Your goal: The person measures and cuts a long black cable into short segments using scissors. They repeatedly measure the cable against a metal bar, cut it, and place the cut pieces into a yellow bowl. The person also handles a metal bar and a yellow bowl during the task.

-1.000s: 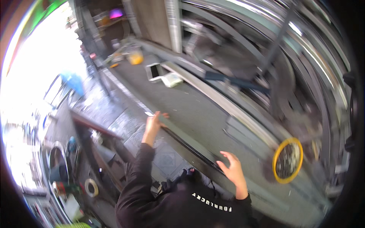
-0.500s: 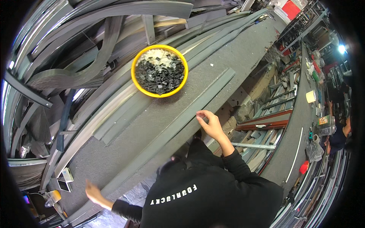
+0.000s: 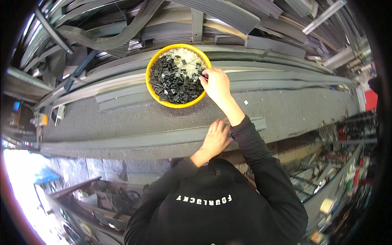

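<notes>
A yellow bowl (image 3: 157, 96) stands on the grey workbench (image 3: 122, 118), filled with small black clips and some clear ones. My right hand (image 3: 215, 84) is at the bowl's right rim, fingertips pinched together on a small piece among the clips. My left hand (image 3: 215, 137) lies flat, fingers spread, on a long dark grey strip (image 3: 134, 141) that runs along the bench's near edge. Both sleeves are black.
More long grey strips (image 3: 286, 77) lie side by side behind the bowl. Dark profiles and rubber strips (image 3: 228, 14) are stacked at the back. A cluttered shelf with tools (image 3: 330, 179) is at the right, and the floor with scrap (image 3: 102, 196) is at the lower left.
My right hand has moved from over the strip to the bowl's rim. My left hand has come in from far left to rest on the strip close to my body. The view swung round.
</notes>
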A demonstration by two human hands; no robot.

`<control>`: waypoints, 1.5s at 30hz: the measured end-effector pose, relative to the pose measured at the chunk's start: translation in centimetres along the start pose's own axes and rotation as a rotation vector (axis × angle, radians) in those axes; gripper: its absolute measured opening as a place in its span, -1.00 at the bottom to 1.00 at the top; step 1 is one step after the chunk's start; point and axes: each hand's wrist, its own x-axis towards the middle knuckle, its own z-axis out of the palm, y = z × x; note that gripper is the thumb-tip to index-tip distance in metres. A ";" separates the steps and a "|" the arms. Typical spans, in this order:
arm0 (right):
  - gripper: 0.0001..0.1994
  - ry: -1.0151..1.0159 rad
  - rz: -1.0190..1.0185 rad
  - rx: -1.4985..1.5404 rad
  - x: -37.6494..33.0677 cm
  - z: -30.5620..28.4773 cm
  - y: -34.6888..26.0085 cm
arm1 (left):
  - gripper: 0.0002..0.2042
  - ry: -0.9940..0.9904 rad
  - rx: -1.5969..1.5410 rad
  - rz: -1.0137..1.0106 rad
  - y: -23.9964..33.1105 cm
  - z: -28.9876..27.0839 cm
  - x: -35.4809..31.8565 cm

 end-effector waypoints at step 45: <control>-0.89 -0.354 0.529 -0.022 -24.1 -19.9 8.0 | -0.54 -0.269 -0.204 -0.245 1.5 1.3 7.0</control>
